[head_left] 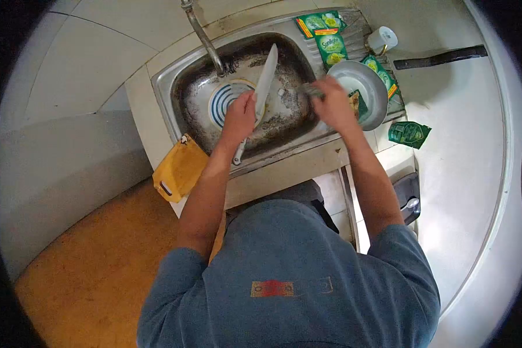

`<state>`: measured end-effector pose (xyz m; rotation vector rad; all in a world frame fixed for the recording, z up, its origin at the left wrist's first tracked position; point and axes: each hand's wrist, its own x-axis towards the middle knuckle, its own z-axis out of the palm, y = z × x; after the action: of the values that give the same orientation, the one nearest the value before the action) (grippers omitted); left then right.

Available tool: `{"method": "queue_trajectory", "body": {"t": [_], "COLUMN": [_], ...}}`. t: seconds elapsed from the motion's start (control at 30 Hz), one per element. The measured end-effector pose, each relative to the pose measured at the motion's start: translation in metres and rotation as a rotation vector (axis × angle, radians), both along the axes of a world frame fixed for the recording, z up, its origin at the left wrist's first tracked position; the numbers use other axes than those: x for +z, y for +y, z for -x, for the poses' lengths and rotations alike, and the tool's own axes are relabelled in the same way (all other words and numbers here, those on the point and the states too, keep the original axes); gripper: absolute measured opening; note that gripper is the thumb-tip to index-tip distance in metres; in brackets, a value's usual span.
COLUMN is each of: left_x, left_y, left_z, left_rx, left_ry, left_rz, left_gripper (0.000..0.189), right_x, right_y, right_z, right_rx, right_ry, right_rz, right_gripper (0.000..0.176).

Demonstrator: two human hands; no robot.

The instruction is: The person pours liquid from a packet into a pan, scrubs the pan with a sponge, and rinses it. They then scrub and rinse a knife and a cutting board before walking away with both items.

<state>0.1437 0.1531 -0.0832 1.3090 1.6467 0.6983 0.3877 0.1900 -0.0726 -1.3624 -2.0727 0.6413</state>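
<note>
Over the metal sink [290,124], my left hand [239,119] is closed round a large knife [267,75], its blade pointing up and away and its handle below the hand. A blue-and-white striped plate [219,104] lies in the basin, partly behind that hand. My right hand [333,104] is at the sink's right edge beside a grey metal bowl [378,95]. Its fingers are blurred and closed on a greyish-green thing [310,90] too smeared to name. Whitish liquid and a dark green piece [362,107] are in the bowl.
A faucet [206,43] reaches over the basin. Green Sunlight packets [332,49] and a white mug [383,39] stand on the drainboard. Another green packet [410,134] lies to the right. A yellow board [182,168] rests at the left front corner. A black tray [409,188] is lower right.
</note>
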Motion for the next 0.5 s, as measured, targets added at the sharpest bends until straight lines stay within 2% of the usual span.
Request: {"method": "queue_trajectory", "body": {"t": [0.1, 0.2, 0.33, 0.43, 0.5], "left_x": [-0.020, -0.028, -0.030, -0.036, -0.032], "left_y": [0.015, 0.030, 0.038, 0.033, 0.027], "left_z": [0.014, 0.031, 0.046, 0.048, 0.048], "left_rx": [0.116, 0.211, 0.269, 0.259, 0.237], "left_ry": [-0.012, -0.106, -0.161, -0.142, -0.123], "left_rz": [-0.048, -0.013, 0.019, 0.006, -0.040], "left_gripper": [0.030, 0.029, 0.028, 0.028, 0.027], "right_x": [-0.007, -0.013, -0.019, -0.011, -0.010], "right_y": [-0.002, -0.016, -0.026, -0.025, -0.017], "right_z": [-0.040, -0.066, -0.073, -0.060, -0.046], "right_rx": [-0.370, -0.502, -0.483, -0.473, -0.364], "right_ry": [-0.165, -0.256, -0.268, -0.363, -0.183], "right_rz": [0.009, 0.036, -0.026, -0.134, -0.195], "right_gripper": [0.033, 0.034, 0.036, 0.030, 0.024]}}
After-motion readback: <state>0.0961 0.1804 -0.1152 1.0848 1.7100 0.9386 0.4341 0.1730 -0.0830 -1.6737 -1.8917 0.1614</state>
